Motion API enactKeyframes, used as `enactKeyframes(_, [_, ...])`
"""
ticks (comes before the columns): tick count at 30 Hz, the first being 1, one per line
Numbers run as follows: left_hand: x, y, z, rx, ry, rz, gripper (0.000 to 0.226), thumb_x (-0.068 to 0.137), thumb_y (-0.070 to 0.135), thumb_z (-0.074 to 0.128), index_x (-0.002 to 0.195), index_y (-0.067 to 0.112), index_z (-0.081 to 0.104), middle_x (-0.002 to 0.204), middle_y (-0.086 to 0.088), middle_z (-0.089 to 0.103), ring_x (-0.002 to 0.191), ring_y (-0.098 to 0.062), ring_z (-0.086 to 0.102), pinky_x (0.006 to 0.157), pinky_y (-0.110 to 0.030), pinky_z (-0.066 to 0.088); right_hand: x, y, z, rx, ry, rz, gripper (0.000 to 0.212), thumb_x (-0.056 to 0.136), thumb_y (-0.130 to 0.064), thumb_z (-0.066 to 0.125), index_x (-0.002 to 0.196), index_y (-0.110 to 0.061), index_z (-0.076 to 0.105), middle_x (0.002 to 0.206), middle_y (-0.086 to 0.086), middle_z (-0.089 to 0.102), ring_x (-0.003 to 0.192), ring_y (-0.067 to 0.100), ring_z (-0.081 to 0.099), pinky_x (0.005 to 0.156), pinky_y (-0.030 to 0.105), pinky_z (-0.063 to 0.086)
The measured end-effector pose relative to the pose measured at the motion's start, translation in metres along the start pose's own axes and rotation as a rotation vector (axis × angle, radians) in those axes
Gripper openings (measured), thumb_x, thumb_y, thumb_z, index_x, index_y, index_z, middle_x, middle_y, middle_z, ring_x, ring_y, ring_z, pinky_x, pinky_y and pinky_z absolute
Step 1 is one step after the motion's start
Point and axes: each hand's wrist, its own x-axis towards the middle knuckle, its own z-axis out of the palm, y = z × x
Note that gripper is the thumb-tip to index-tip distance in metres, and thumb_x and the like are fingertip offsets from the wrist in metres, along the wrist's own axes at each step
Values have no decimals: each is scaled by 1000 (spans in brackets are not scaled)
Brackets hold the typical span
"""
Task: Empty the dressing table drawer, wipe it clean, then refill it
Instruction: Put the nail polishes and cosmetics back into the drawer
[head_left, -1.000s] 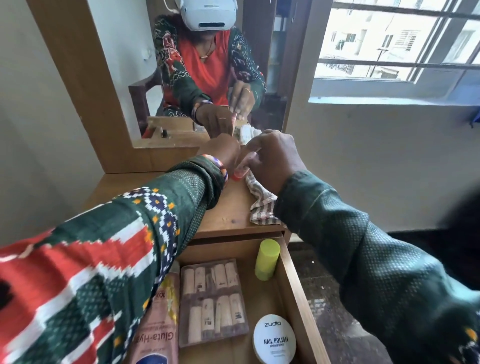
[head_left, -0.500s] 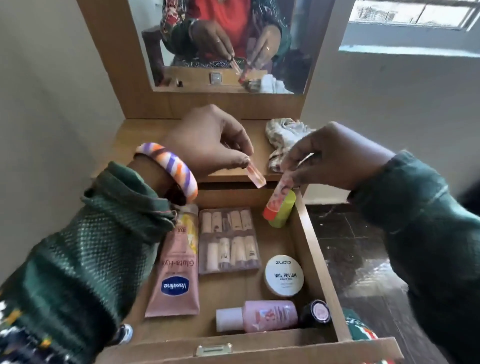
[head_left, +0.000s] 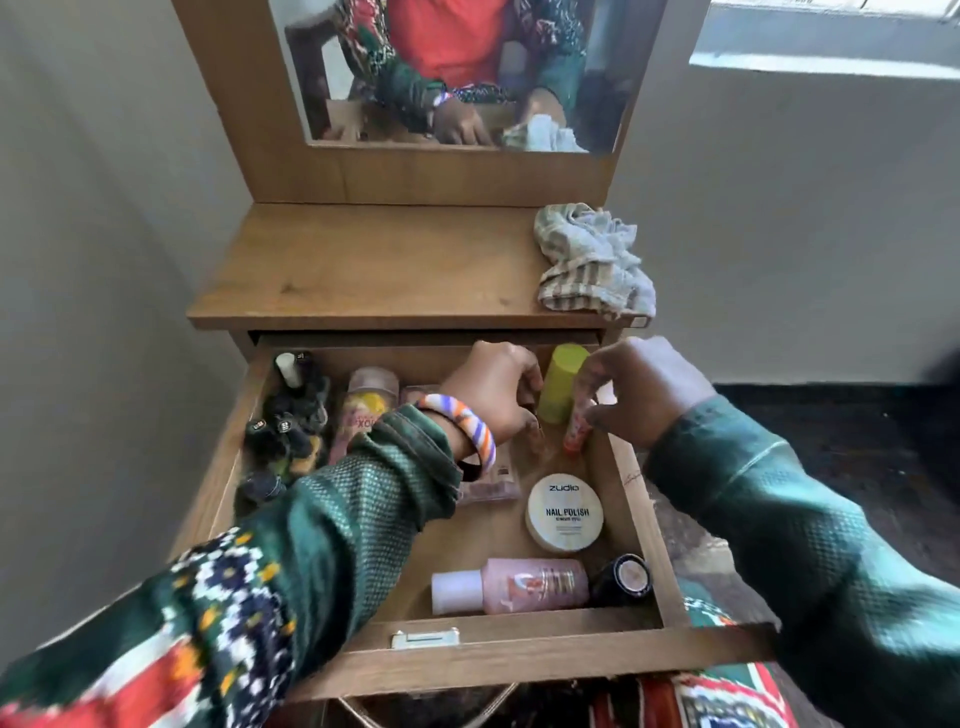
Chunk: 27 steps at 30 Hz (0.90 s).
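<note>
Pink and orange, a small tube stands in the right hand's pinch. The fingers curl round its top and hold it upright, low in the far right corner of the drawer, so it looks about to be set down there. It sits just beside a green bottle.

The left hand is next to it, over the same corner. Its fingers are bent and seem to pinch a tiny pale piece, but that part is blurry, so I cannot tell for sure.

Around the hands, the drawer is pulled out and already has lots in it. A round white tub lies near the right wall. A pink bottle lies on its side at the front, by a dark little pot. Dark bottles crowd the left side.

Up on the table, a striped cloth lies bunched in the right corner, out of the way. So I think the wiping is done and the refilling is nearly finished.
</note>
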Motion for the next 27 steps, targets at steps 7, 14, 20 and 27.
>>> enactKeyframes(7, [7,1,17,-21,13,7,32,70,5,72,102,6,66,98,-13,71,93,-28,66,82,-35,54,0,1,3,9,-24,32,21,75,-18,67,65,-34,57,72,-8,51,73,15,50,69,23,41])
enactKeyframes(14, [6,7,18,-76,13,-5,30,69,2,71,98,2,66,94,-13,72,88,-27,68,79,-35,56,-2,-1,-2,37,-87,13,22,74,-16,69,77,-34,58,79,-15,61,77,10,47,75,28,48])
enactKeyframes(20, [2,10,19,-127,14,5,32,71,2,72,102,1,64,94,-14,72,87,-26,68,78,-32,56,-2,0,-5,15,-122,26,21,74,-16,70,90,-29,65,80,-15,61,77,10,50,74,27,48])
enactKeyframes(27, [2,10,22,-113,15,7,23,71,2,71,94,3,67,94,-15,71,89,-29,67,80,-37,55,0,2,-4,8,-122,14,23,73,-17,72,91,-30,65,85,-14,65,70,7,48,70,24,44])
